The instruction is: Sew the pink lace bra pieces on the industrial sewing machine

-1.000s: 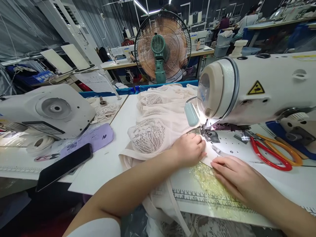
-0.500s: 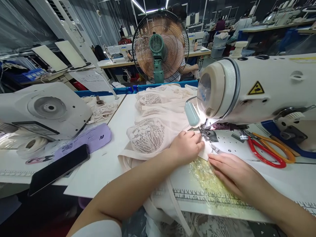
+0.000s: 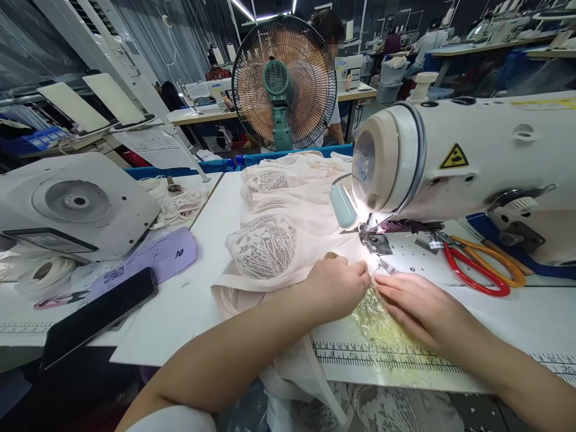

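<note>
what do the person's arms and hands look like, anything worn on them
Both hands, left hand and right hand, are bare: no gloves, rings or watch visible. The forearms are bare too. A short white sleeve covers the left upper arm; the right arm shows no sleeve in view.

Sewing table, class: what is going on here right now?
A person sits at a white sewing machine. The left hand presses pale lace fabric flat just before the presser foot. The right hand lies flat beside it on the table. Red and orange scissors lie to the right, untouched.
</note>
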Available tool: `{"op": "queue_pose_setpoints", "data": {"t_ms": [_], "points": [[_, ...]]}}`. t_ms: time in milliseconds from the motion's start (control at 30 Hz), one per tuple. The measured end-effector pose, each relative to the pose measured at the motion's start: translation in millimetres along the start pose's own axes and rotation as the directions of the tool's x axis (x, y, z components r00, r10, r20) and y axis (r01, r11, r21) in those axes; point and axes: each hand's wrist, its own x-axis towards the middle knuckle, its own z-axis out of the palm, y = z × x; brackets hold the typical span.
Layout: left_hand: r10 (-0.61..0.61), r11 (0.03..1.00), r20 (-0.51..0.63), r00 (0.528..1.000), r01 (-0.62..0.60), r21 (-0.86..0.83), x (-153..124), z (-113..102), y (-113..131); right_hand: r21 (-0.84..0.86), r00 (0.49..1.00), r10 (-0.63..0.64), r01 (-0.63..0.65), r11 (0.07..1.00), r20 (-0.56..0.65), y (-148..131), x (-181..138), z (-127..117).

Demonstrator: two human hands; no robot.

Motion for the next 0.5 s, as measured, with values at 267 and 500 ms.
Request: {"op": "queue_pose_setpoints", "data": {"t_ms": [267, 500], "points": [[0.085, 0.996, -0.103, 0.991, -0.086, -0.014, 5, 12, -18, 0.054, 1.000, 0.023, -0.023, 0.998, 0.001, 2, 0, 0], [0.079, 0.994, -0.075, 0.994, -0.084, -0.068, 4, 5, -22, 0.071, 0.999, 0.029, -0.031, 0.997, 0.024, 3, -1, -2]]}}
